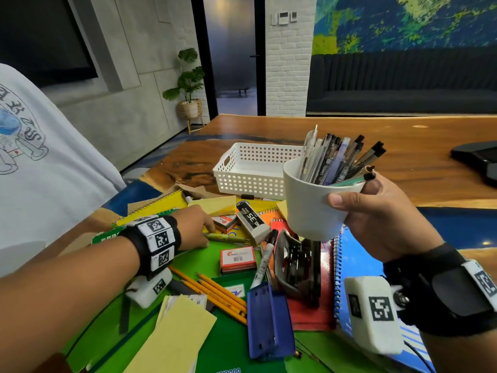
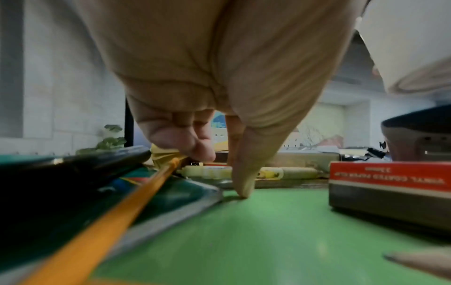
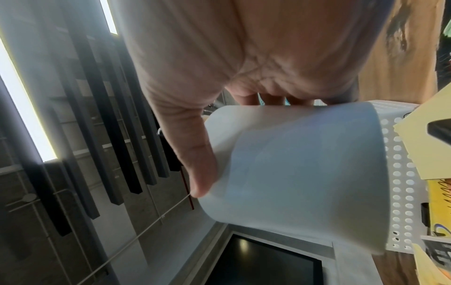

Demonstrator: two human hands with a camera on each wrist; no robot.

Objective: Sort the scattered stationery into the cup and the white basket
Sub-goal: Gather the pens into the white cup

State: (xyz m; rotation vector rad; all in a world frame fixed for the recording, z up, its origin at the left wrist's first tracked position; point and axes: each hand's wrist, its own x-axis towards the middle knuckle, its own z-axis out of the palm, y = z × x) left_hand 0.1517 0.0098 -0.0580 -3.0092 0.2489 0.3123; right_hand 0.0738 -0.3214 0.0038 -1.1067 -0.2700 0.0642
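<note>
Left hand [image 1: 192,227] reaching into the pile, and from the head view its fingertips vanish behind its own knuckles. Down at the left wrist, the yellow pencil [image 2: 102,225] smears into blur and runs off the bottom edge. The red box [image 2: 390,185] is clipped by the right edge, its upside-down print too soft to read. Over at the right wrist, the white cup [image 3: 300,173] hides its whole load of pens and most of the white basket [image 3: 400,173]. Right hand [image 3: 219,67] — its fingers seem tucked behind the cup.
</note>
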